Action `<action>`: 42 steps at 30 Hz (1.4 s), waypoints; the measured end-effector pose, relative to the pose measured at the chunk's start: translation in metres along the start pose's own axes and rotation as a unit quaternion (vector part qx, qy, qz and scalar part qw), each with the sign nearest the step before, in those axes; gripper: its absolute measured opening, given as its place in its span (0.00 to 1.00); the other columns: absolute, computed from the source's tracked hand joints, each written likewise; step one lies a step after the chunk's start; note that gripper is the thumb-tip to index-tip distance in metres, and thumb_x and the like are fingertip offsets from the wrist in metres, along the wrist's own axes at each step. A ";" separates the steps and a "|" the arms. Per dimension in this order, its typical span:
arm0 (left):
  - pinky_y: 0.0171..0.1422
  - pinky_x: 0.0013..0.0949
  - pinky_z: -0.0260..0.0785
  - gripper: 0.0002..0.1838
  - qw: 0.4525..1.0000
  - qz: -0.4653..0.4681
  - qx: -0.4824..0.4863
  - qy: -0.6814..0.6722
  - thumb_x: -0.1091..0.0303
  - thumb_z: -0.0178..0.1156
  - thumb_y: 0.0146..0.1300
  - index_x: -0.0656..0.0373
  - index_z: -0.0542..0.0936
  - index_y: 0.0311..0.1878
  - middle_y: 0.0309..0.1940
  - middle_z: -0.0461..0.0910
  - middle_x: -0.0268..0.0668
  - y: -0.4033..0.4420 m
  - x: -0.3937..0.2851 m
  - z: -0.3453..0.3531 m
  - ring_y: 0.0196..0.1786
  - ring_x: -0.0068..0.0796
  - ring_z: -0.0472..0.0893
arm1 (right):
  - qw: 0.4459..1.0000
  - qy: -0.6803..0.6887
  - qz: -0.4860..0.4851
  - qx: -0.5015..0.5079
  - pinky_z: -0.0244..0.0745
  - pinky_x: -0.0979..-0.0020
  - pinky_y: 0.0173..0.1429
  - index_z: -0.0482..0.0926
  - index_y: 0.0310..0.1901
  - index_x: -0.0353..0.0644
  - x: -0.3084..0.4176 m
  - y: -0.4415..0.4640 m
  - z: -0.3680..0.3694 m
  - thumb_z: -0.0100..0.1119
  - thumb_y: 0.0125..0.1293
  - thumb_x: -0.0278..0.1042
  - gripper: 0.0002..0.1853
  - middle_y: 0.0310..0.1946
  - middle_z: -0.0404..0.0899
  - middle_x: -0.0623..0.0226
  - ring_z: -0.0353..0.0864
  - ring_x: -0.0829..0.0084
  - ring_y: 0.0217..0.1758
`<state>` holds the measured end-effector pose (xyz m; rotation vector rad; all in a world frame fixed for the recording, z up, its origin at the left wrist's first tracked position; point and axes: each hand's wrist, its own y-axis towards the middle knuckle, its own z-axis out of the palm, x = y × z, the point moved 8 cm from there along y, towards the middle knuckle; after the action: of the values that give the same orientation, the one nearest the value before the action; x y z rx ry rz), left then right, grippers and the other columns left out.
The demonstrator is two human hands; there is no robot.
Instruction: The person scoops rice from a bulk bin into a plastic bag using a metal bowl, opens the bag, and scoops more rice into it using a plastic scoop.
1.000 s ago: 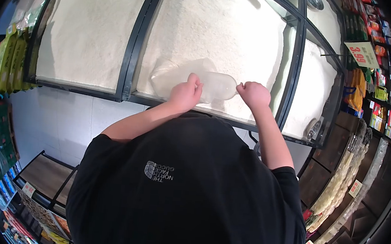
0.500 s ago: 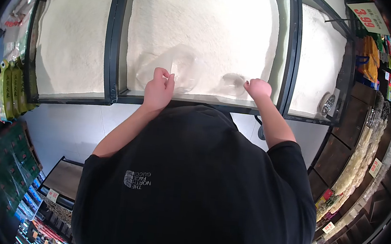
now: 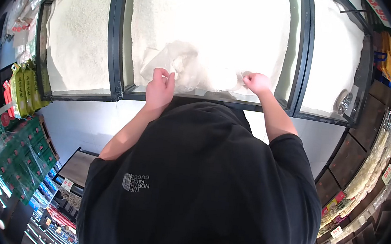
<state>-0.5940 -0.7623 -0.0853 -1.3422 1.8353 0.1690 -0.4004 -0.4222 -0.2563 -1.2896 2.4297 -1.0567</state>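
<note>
My left hand (image 3: 161, 85) pinches the edge of a thin clear plastic bag (image 3: 183, 57). The bag hangs open over the front of the middle bin, with some white material inside. To its right, my right hand (image 3: 257, 83) is closed around the handle of a scoop (image 3: 244, 75). The handle is mostly hidden in my fist, and the scoop's bowl blends into the white contents. Fine white grain or powder (image 3: 214, 25) fills the bin; which one, I cannot tell.
Dark-framed bins of white material flank the middle one: a left bin (image 3: 79, 35) and a right bin (image 3: 332, 50). A metal scoop (image 3: 344, 102) rests in the right bin. Yellow-green packages (image 3: 24, 89) stand at left; shelves of bagged noodles (image 3: 371, 157) line the right.
My right hand has moved slightly left and up, and the scoop's bowl looks whiter and closer to the bag. My left hand keeps its pinch. The whole view has shifted a little.
</note>
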 end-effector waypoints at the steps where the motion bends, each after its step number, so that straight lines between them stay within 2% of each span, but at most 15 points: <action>1: 0.29 0.48 0.65 0.12 1.000 -0.004 0.011 0.001 0.62 0.58 0.76 0.58 0.67 0.48 0.16 0.74 0.42 0.001 0.000 0.001 0.20 0.47 0.76 | 1.000 -0.001 0.012 0.004 0.82 0.54 0.49 0.90 0.39 0.51 -0.006 -0.005 -0.012 0.51 0.65 0.58 0.23 0.37 0.89 0.59 0.88 0.54 0.44; 6: 0.28 0.50 0.65 0.12 0.999 0.022 0.023 -0.033 0.62 0.58 0.76 0.59 0.67 0.47 0.16 0.75 0.42 0.004 -0.002 0.005 0.21 0.49 0.77 | 0.994 0.023 0.056 -0.095 0.82 0.55 0.48 0.90 0.34 0.48 -0.022 -0.037 -0.086 0.53 0.64 0.56 0.22 0.35 0.88 0.57 0.87 0.54 0.41; 10: 0.29 0.50 0.66 0.12 0.997 0.040 0.029 -0.055 0.62 0.58 0.76 0.58 0.67 0.47 0.17 0.76 0.42 0.006 -0.001 0.009 0.22 0.51 0.78 | 0.989 0.018 0.042 -0.140 0.82 0.57 0.48 0.89 0.32 0.46 0.007 -0.050 -0.136 0.54 0.65 0.55 0.22 0.33 0.87 0.57 0.87 0.54 0.39; 13: 0.29 0.51 0.68 0.12 0.992 0.103 0.018 -0.077 0.62 0.58 0.75 0.57 0.67 0.47 0.17 0.77 0.42 0.005 -0.002 0.010 0.23 0.53 0.80 | 0.989 -0.031 -0.011 -0.142 0.83 0.56 0.46 0.89 0.31 0.45 0.079 -0.061 -0.164 0.52 0.67 0.55 0.23 0.31 0.87 0.57 0.87 0.55 0.39; 16: 0.29 0.52 0.69 0.12 0.991 0.114 -0.001 -0.074 0.61 0.59 0.75 0.57 0.67 0.47 0.18 0.78 0.42 0.006 0.002 0.013 0.24 0.53 0.81 | 0.982 -0.124 -0.065 -0.127 0.84 0.57 0.45 0.89 0.32 0.44 0.175 -0.062 -0.163 0.49 0.70 0.54 0.25 0.32 0.88 0.58 0.88 0.57 0.39; 18: 0.28 0.52 0.69 0.12 0.989 0.131 -0.008 -0.063 0.61 0.59 0.75 0.56 0.68 0.47 0.18 0.78 0.42 0.005 0.002 0.013 0.24 0.53 0.81 | 0.980 -0.166 -0.076 -0.083 0.84 0.57 0.45 0.90 0.33 0.44 0.239 -0.075 -0.164 0.46 0.72 0.52 0.25 0.34 0.88 0.59 0.89 0.59 0.39; 23: 0.29 0.50 0.68 0.12 0.986 0.162 -0.023 -0.044 0.62 0.59 0.75 0.56 0.68 0.47 0.18 0.77 0.42 0.001 0.006 0.013 0.23 0.52 0.80 | 0.977 -0.189 -0.078 -0.061 0.84 0.57 0.43 0.89 0.35 0.42 0.282 -0.074 -0.150 0.46 0.72 0.54 0.27 0.35 0.88 0.57 0.89 0.59 0.39; 27: 0.28 0.49 0.68 0.11 0.987 0.149 -0.024 -0.053 0.62 0.59 0.75 0.56 0.68 0.47 0.18 0.77 0.42 0.001 0.014 0.008 0.23 0.51 0.80 | 0.979 -0.196 -0.022 -0.057 0.85 0.57 0.45 0.90 0.35 0.43 0.247 -0.084 -0.165 0.46 0.72 0.53 0.26 0.38 0.89 0.57 0.89 0.58 0.42; 31: 0.27 0.48 0.67 0.11 0.989 0.132 -0.018 -0.061 0.63 0.59 0.76 0.56 0.67 0.47 0.17 0.77 0.42 0.002 0.017 -0.001 0.22 0.49 0.79 | 0.983 -0.139 0.047 -0.107 0.84 0.54 0.47 0.90 0.37 0.44 0.165 -0.093 -0.175 0.47 0.71 0.56 0.27 0.37 0.89 0.55 0.89 0.55 0.42; 35: 0.27 0.45 0.65 0.11 0.991 0.103 0.000 -0.090 0.63 0.58 0.76 0.57 0.67 0.46 0.16 0.76 0.41 0.003 0.014 -0.006 0.19 0.46 0.76 | 0.981 -0.117 0.141 -0.066 0.84 0.55 0.48 0.90 0.39 0.45 0.071 -0.092 -0.167 0.46 0.72 0.56 0.27 0.38 0.89 0.57 0.89 0.55 0.44; 37: 0.28 0.49 0.67 0.12 0.993 0.088 0.016 -0.080 0.62 0.58 0.76 0.57 0.67 0.46 0.16 0.76 0.41 0.003 0.012 -0.006 0.21 0.49 0.78 | 0.977 -0.130 0.167 -0.042 0.84 0.56 0.48 0.90 0.41 0.45 0.034 -0.083 -0.151 0.46 0.72 0.57 0.27 0.39 0.89 0.57 0.89 0.56 0.44; 42: 0.28 0.49 0.66 0.12 0.998 0.043 0.016 -0.042 0.61 0.58 0.76 0.57 0.67 0.46 0.15 0.75 0.40 0.000 0.013 -0.004 0.21 0.49 0.78 | 0.977 -0.173 0.119 0.033 0.85 0.57 0.51 0.90 0.44 0.46 0.024 -0.046 -0.084 0.45 0.73 0.54 0.26 0.45 0.90 0.58 0.89 0.57 0.48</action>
<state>-0.5971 -0.7738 -0.0921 -1.2176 1.8178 0.2371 -0.4247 -0.4153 -0.1607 -1.0287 2.1978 -0.7685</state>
